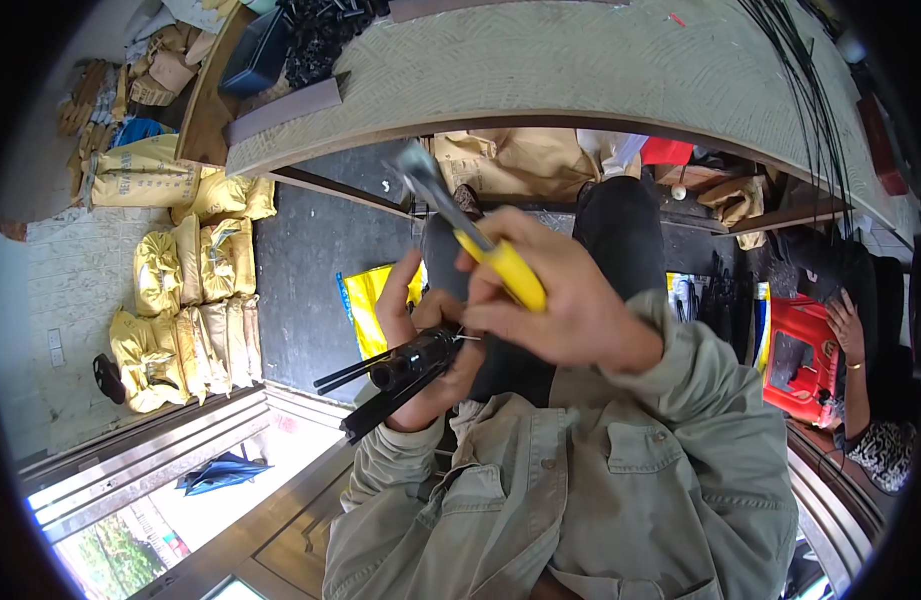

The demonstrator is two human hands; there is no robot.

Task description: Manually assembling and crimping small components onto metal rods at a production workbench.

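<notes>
My right hand (570, 310) is wrapped round the yellow grip of a hammer (515, 275), its grey head blurred and raised up to the left. Below it, my left hand (427, 402) holds a black tubular part (405, 365) with a round open end and long black rods or strips pointing down to the left. A thin, pale metal pin or wire (467, 337) sticks out at the part's right end, by my left fingers. The hammer head is apart from the black part.
A bench (580, 75) spans the far side, with a blue bin (255, 52), small black pieces (325, 40) and thin black rods (805, 90). Yellow sacks (160, 350) are stacked at left. Another person's hand (847, 325) is near a red stool (800, 355) at right.
</notes>
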